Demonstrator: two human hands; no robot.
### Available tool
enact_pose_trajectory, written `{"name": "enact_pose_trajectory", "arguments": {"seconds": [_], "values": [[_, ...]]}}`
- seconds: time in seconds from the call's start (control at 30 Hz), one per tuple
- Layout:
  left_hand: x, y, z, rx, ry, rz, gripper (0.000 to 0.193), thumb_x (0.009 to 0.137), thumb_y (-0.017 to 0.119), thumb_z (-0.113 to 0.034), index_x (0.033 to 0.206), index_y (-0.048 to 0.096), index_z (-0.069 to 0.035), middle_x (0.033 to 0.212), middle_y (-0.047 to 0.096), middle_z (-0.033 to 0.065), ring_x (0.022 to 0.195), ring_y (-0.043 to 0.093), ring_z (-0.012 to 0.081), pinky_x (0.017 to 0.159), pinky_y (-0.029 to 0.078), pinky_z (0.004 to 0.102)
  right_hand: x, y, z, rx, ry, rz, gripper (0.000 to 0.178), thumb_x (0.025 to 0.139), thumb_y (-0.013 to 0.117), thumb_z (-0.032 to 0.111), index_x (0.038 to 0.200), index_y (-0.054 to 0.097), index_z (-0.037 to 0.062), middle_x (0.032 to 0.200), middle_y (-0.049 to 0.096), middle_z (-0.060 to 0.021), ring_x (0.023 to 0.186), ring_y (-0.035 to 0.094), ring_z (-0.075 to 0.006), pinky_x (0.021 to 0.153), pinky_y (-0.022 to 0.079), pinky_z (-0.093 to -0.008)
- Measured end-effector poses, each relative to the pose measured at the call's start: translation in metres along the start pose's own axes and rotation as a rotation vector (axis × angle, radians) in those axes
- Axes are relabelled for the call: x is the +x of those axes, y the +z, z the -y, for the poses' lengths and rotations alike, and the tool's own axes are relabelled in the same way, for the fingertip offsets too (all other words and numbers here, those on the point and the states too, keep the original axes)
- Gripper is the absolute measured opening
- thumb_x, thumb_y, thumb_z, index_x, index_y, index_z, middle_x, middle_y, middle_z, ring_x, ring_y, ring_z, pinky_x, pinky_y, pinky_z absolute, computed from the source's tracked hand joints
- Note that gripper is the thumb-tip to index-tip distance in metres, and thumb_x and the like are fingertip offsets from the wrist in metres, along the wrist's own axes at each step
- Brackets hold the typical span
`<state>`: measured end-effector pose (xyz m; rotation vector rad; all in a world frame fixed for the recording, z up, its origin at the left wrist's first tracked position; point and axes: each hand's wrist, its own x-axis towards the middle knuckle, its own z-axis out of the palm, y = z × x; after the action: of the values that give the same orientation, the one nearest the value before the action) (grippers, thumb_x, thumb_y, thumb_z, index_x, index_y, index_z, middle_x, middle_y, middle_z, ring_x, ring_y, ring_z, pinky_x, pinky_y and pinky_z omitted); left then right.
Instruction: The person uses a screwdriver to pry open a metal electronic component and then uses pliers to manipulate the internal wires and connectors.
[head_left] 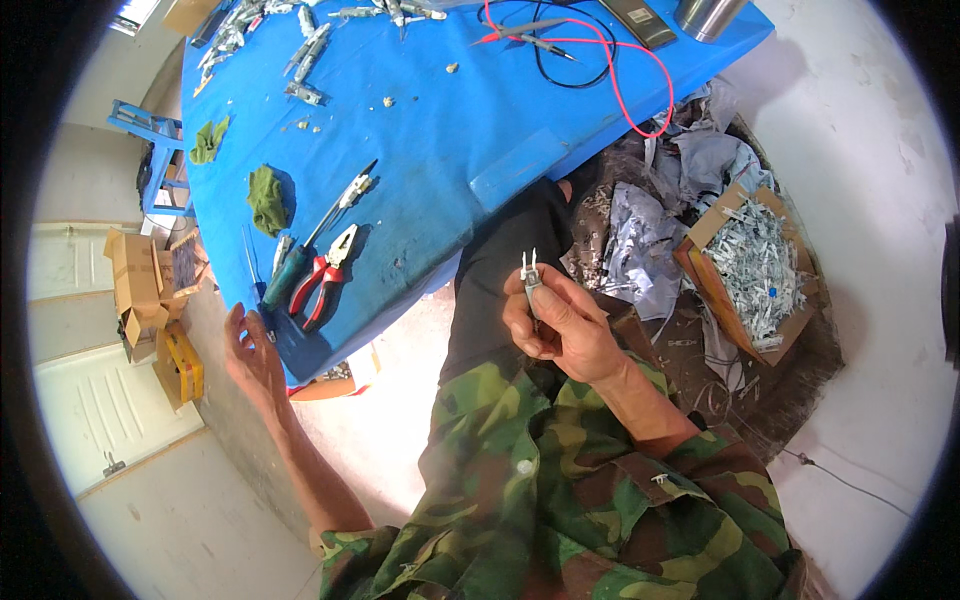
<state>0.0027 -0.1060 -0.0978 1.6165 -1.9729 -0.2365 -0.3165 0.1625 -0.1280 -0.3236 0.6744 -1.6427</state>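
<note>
My right hand (570, 325) is raised over my lap, thumb and fingers pinched on a small grey pronged part (532, 279) whose two thin prongs point up. At the table's near left corner is my left hand (252, 355), its fingers apart and slightly bent, with nothing visible gripped in them. Nearest to its fingertips lies a thin screwdriver (261, 296). Beside that are a larger green-handled screwdriver (288, 276) and red-and-black combination pliers (324, 275), jaws pointing away from me. Another small grey part (352, 191) lies against the larger screwdriver's shaft.
Similar grey parts (308, 60) lie scattered on the blue-covered table (420, 150), with green cloths (266, 200) at left. Red and black probe leads (610, 45) and a metal cup (708, 15) occupy the far right. A carton of small parts (750, 270) stands at right.
</note>
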Motion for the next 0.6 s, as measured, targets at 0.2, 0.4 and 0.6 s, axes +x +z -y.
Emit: {"name": "enact_pose_trajectory", "arguments": {"seconds": [0.2, 0.4, 0.6], "values": [[-0.006, -0.001, -0.01, 0.059, 0.194, -0.108, 0.031, 0.101, 0.067, -0.02, 0.127, 0.069, -0.003, 0.114, 0.075, 0.014, 0.09, 0.072, 0.0232, 0.079, 0.058, 0.037, 0.005, -0.005, -0.007, 0.154, -0.022, 0.105, 0.033, 0.113, 0.043, 0.026, 0.129, 0.056, 0.0009, 0.101, 0.059, -0.0039, 0.08, 0.055, -0.0092, 0.057, 0.039, -0.0213], [-0.023, -0.002, -0.064, 0.001, 0.19, -0.043, 0.025, 0.099, 0.069, -0.013, 0.122, 0.071, -0.004, 0.107, 0.075, 0.0112, 0.088, 0.071, 0.0173, 0.07, 0.057, 0.03, 0.004, -0.012, -0.016, 0.208, -0.021, 0.104, 0.039, 0.112, 0.047, 0.024, 0.14, 0.054, -0.0012, 0.103, 0.059, -0.0031, 0.086, 0.057, -0.0101, 0.063, 0.043, -0.0216], [-0.033, 0.014, -0.088, -0.053, 0.298, 0.05, 0.023, 0.096, 0.072, -0.008, 0.118, 0.072, -0.004, 0.107, 0.073, 0.0114, 0.09, 0.07, 0.0171, 0.068, 0.056, 0.0289, 0.007, -0.01, -0.014, 0.064, -0.048, 0.032, 0.036, 0.111, 0.05, 0.02, 0.14, 0.057, -0.0003, 0.107, 0.064, -0.0043, 0.09, 0.06, -0.0107, 0.068, 0.046, -0.0221]]}}
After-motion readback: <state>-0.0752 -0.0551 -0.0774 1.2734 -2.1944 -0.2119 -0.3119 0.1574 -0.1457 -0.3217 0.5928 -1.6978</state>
